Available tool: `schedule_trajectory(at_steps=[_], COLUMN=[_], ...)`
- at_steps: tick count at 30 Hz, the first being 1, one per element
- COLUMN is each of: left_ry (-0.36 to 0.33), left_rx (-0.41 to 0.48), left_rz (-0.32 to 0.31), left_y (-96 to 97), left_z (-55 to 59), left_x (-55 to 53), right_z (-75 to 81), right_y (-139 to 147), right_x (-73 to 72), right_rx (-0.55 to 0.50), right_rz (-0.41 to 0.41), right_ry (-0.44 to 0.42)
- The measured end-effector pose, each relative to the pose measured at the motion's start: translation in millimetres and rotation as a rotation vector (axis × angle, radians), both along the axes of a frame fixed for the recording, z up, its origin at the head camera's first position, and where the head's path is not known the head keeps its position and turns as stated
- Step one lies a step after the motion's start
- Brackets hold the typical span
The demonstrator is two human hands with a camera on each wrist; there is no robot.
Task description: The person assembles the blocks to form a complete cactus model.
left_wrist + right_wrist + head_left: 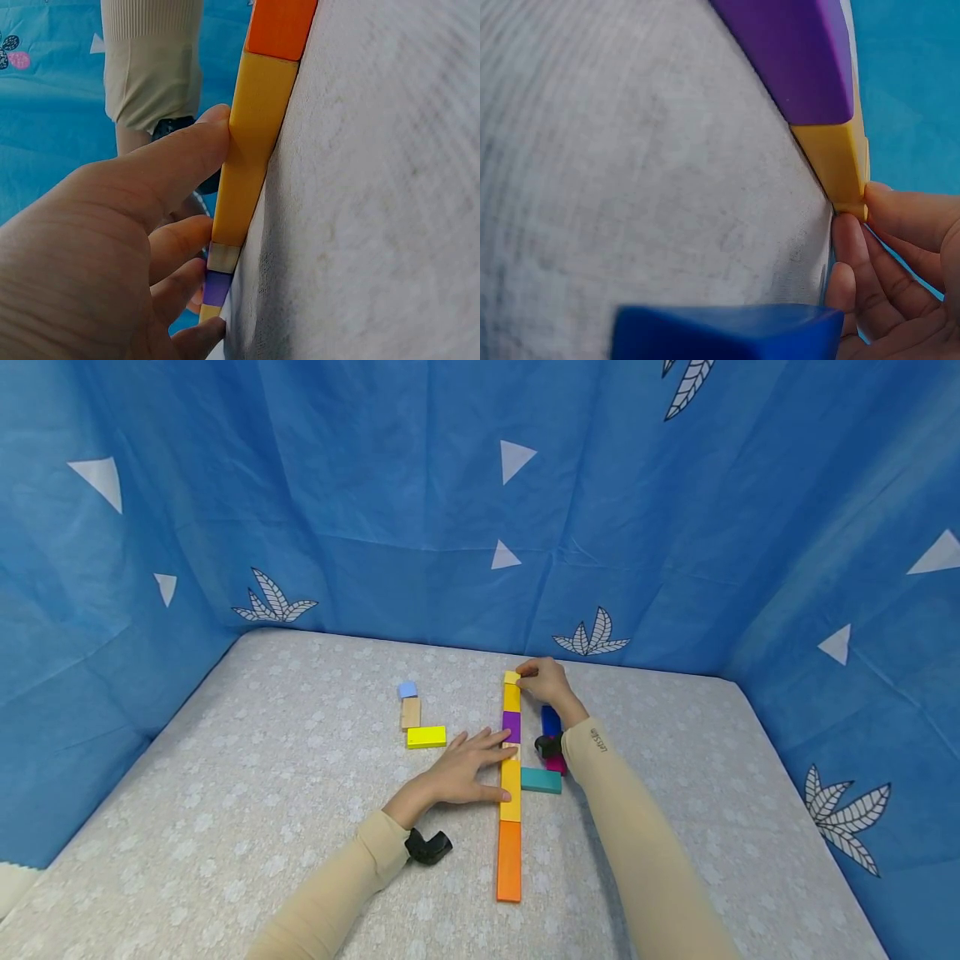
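Observation:
A straight row of blocks runs away from me. From near to far come an orange block (pixel 509 862), a long yellow block (pixel 511 810), a small wood-coloured block (pixel 223 257), a purple block (pixel 512 724) and a yellow block (pixel 512 698). At the far end is a small yellow block (pixel 512 677), pinched between the thumb and fingers of my right hand (pixel 546 681). My left hand (pixel 467 768) lies along the row's left side with its fingers spread, the thumb against the long yellow block and the other fingertips by the wood-coloured and purple blocks.
Left of the row lie a bright yellow block (pixel 426 737), a wooden block (pixel 411 713) and a light blue block (pixel 407 690). Under my right forearm are a dark blue block (pixel 551 720), a magenta block (pixel 556 765) and a teal block (pixel 541 781). A blue curtain (pixel 420 527) closes the back.

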State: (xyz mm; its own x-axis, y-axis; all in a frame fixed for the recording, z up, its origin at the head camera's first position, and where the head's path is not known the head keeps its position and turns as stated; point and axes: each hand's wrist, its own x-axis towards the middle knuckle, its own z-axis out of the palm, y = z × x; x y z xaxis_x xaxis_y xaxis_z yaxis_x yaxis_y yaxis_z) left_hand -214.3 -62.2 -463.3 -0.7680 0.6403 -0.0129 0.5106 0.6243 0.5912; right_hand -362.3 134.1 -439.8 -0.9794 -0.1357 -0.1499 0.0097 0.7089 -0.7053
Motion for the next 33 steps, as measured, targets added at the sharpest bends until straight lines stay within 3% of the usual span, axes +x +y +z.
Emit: schedule_trajectory(at_steps=[21,33], left_ry=[0.005,-0.006], left_rx=[-0.008,-0.011], left_rz=[-0.005,-0.008], left_y=[-0.7,-2.2], left_z=[1.0,0.7], left_x=[-0.1,1.4], right_z=[0.5,22.6], right_y=[0,10], right_x=[-0.8,10.4], right_rx=[0.009,-0.070], right_rz=[0.017,0.011], right_ry=[0.003,0.053])
